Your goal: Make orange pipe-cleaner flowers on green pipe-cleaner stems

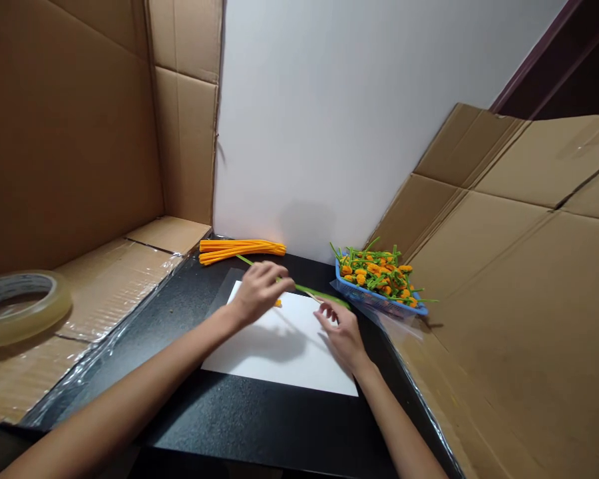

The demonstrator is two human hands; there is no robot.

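My left hand hovers over the left part of a white sheet of paper, its fingers pinched together. What they hold is hidden. Just below those fingers a small orange piece shows; I cannot tell whether it is held or lies on the paper. At the sheet's right side is my right hand, with thumb and finger closed on a thin pale stick that points up and left. Green fuzzy stems lie behind both hands, partly covered by them.
A bundle of orange fuzzy stems lies at the back of the black table. At back right, a blue basket is heaped with orange flowers on green stems. A tape roll rests on cardboard at left; cardboard walls stand both sides.
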